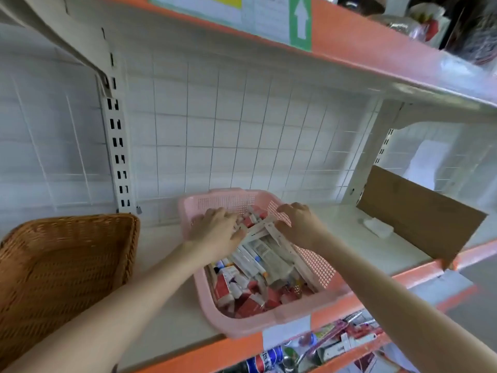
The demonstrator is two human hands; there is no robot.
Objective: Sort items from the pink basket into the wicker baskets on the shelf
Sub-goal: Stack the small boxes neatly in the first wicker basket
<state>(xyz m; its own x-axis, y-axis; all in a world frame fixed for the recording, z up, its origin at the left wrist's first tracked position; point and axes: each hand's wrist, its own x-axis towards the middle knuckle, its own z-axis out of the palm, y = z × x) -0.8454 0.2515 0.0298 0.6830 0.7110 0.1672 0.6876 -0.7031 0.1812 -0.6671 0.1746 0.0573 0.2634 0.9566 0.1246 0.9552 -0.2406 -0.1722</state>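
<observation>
A pink plastic basket (271, 316) stands on the white shelf, full of small boxes, tubes and long flat white packets (265, 230). Both my hands reach into its far half. My left hand (215, 232) lies over the packets with its fingers curled down onto them. My right hand (298, 224) has its fingers bent onto the other end of the same bundle of packets. Whether either hand has a firm hold on the packets is hidden by the fingers. A brown wicker basket (59, 267) stands to the left on the same shelf.
A brown cardboard sheet (419, 214) stands upright at the right end of the shelf, with a small white object (377, 227) lying in front of it. A white wire grid backs the shelf. Below the orange shelf edge (419, 275) lie more packaged goods.
</observation>
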